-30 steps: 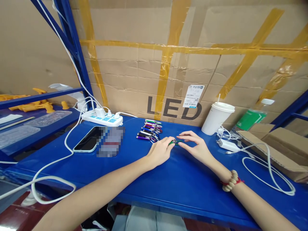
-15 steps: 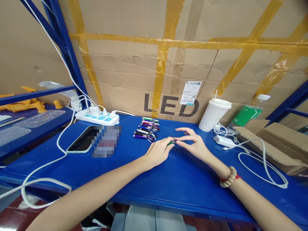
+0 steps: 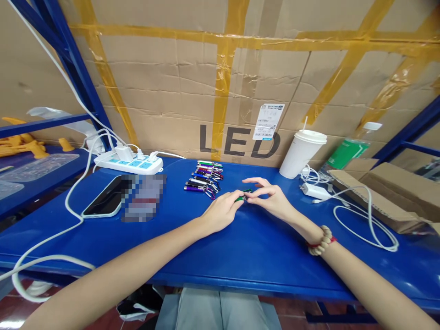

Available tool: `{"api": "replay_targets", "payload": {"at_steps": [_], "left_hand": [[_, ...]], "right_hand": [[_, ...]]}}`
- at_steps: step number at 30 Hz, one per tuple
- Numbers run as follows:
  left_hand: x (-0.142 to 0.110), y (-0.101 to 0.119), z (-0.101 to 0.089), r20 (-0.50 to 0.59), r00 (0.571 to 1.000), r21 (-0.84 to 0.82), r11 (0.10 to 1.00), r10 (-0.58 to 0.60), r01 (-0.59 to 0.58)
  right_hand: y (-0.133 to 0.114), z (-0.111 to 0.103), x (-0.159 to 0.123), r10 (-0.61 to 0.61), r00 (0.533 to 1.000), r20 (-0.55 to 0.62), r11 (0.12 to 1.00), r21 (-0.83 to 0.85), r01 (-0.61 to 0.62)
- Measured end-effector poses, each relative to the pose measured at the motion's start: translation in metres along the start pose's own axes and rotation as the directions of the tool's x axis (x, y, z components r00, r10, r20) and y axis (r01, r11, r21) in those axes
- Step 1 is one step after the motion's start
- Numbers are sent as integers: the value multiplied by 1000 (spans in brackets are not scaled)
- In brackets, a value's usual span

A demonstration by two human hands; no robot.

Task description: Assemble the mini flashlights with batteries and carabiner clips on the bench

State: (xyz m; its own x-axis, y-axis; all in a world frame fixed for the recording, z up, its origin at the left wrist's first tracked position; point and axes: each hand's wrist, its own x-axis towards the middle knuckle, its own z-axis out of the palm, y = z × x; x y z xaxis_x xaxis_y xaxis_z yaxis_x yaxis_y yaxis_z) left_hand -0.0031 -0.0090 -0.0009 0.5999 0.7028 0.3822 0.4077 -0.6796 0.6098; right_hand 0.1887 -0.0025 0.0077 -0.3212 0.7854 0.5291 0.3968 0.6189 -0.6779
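Note:
My left hand [image 3: 220, 211] is closed around a small green keychain flashlight [image 3: 239, 199], most of which its fingers hide. The thumb and index finger of my right hand [image 3: 271, 198] pinch the flashlight's end, while its other fingers stretch outward. A green carabiner clip [image 3: 247, 190] shows just above the fingertips. Beyond my left hand, several similar keychain flashlights [image 3: 201, 181] in purple, black, blue, red and green lie in a column, their clips pointing right.
Left on the blue table [image 3: 206, 256] are a phone [image 3: 108, 198], a blurred-out item [image 3: 144, 197] and a power strip [image 3: 137, 164]. At right stand a white cup [image 3: 301, 153], a green-labelled bottle [image 3: 349, 151], a charger with cable [image 3: 314, 191] and an open carton [image 3: 388, 199]. Cardboard rises behind.
The view has shifted slightly, so the table items appear farther left and higher. The green clip now shows above my fingertips. Both hands stay together at the flashlight.

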Motion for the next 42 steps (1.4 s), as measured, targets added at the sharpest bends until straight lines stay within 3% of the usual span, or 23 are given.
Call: {"api": "replay_targets", "payload": {"at_steps": [5, 10, 17, 28, 37, 42], "left_hand": [[-1, -4, 0, 34, 999, -85, 996, 16, -13], [-2, -3, 0, 65, 997, -198, 979, -33, 45], [-4, -2, 1, 50, 999, -203, 979, 19, -9], [-5, -8, 5, -74, 997, -136, 990, 32, -42], [-4, -7, 5, -176, 978, -49, 992, 108, -118], [-1, -6, 5, -185, 981, -128, 989, 51, -76]], "right_hand": [[2, 2, -1, 0, 1000, 0, 1000, 20, 0], [0, 2, -1, -29, 999, 14, 1000, -9, 29], [-2, 3, -1, -46, 998, 51, 999, -16, 47], [-5, 10, -4, -15, 1000, -4, 1000, 7, 15], [-6, 13, -6, -22, 1000, -15, 1000, 2, 22], [-6, 9, -4, -7, 1000, -21, 1000, -14, 7]]}}
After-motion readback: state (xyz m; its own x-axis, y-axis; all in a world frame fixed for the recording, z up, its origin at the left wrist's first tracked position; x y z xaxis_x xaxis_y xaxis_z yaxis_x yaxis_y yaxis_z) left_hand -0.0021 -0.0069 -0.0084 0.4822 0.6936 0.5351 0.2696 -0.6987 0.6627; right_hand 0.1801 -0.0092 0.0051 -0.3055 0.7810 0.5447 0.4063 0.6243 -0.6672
